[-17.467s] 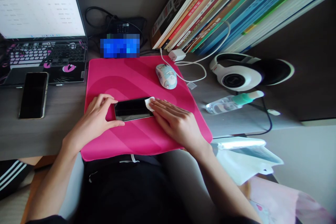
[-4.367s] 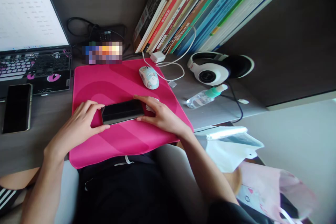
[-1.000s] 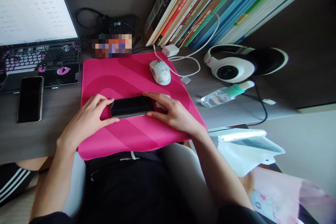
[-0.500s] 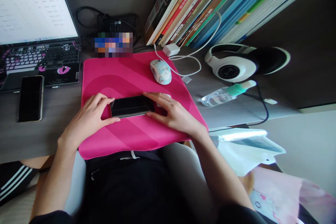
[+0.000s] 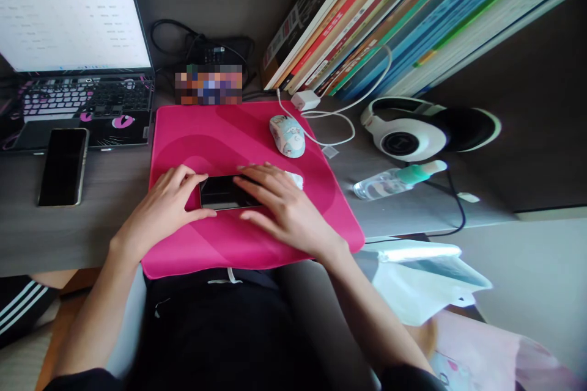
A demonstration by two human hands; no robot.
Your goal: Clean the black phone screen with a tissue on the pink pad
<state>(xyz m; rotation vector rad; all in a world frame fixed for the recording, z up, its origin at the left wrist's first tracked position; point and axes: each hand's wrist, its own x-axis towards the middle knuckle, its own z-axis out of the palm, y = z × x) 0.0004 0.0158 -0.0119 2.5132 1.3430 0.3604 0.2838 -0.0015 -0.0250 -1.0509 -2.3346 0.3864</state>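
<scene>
A black smartphone lies lengthwise on the pink desk mat, its dark screen facing up. My left hand holds its left end, index finger at the upper corner and thumb at the lower one. My right hand lies flat over the right end of the screen with fingers stretched and thumb apart, hiding that end. From behind the right hand peeks a small white piece, perhaps tissue. A patterned computer mouse rests farther up the mat.
At left stand a laptop and a second phone. A white charger with its cable, headphones and a spray bottle lie to the right. Books line the back. A white bag is below the desk's edge.
My right hand has slid left from the phone's right end onto its screen, fingers now flatter. My left hand keeps its hold. The whole view has shifted slightly.
</scene>
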